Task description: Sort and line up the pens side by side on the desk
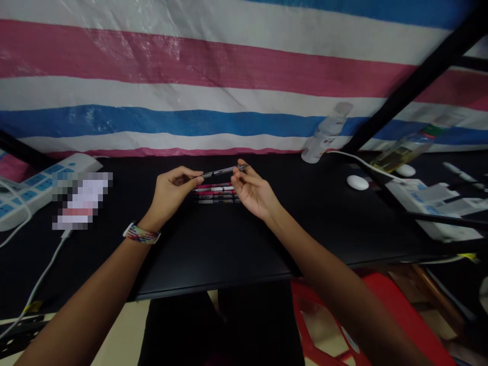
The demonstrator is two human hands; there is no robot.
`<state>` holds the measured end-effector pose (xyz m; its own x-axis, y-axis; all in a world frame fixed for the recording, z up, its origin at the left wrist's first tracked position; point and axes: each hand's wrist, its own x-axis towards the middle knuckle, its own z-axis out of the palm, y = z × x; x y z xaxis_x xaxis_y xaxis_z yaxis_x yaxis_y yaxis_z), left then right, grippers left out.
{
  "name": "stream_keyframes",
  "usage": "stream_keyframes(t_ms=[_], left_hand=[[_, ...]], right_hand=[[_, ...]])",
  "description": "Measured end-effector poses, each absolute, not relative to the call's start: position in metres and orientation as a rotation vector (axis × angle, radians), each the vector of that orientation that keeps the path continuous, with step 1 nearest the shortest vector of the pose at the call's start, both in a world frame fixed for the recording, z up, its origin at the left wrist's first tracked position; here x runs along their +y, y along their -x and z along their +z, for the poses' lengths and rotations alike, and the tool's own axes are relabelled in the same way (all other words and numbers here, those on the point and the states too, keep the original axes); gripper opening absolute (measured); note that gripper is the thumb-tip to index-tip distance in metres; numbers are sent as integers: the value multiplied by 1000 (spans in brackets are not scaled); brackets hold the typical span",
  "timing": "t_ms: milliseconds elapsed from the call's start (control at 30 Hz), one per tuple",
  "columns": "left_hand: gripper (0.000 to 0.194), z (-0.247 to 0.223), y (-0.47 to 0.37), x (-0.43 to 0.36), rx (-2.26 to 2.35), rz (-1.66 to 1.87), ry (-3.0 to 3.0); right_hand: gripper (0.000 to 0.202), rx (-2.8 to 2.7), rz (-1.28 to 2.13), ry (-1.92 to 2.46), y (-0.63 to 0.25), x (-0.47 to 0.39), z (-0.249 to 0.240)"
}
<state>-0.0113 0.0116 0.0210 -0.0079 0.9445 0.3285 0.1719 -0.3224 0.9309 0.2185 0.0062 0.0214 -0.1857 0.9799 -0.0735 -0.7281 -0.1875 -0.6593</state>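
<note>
A dark pen with a clear section [221, 172] is held roughly level between my two hands, above the black table. My left hand [173, 190] pinches its left end between thumb and fingers. At the pen's right end, the fingertips of my right hand [253, 189] close around it. Below and just behind the hands, several pens [217, 194] lie side by side on the table, some red or pink and some dark. Their right ends are partly hidden by my right hand. A colourful woven band [142, 234] circles my left wrist.
On the left are a white power strip [82, 163] and a blurred-out phone-like object [86, 198] with a cable. A clear bottle [324, 134], a white mouse-shaped object [357, 182] and a bottle with yellowish liquid [404, 150] stand or lie right. Striped sheeting [190, 61] hangs behind; a red stool [404, 315] stands below.
</note>
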Motion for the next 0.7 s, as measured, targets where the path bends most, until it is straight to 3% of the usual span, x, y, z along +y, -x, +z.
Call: stream_keyframes(t_ms=[67, 300, 433, 633, 700], left_hand=[[35, 23, 11, 10, 1199, 1382, -1556], [33, 25, 13, 10, 1184, 1398, -1555], [35, 24, 13, 11, 1168, 1387, -1534], [34, 23, 10, 10, 1142, 1365, -1536], [35, 22, 10, 11, 1138, 1369, -1533]], right_hand=[[26, -510, 1742, 536, -218, 5, 23], [11, -372, 1788, 550, -217, 5, 23], [23, -423, 1763, 528, -216, 4, 23], [8, -401, 1741, 527, -218, 8, 18], [18, -409, 1730, 527, -217, 8, 17]])
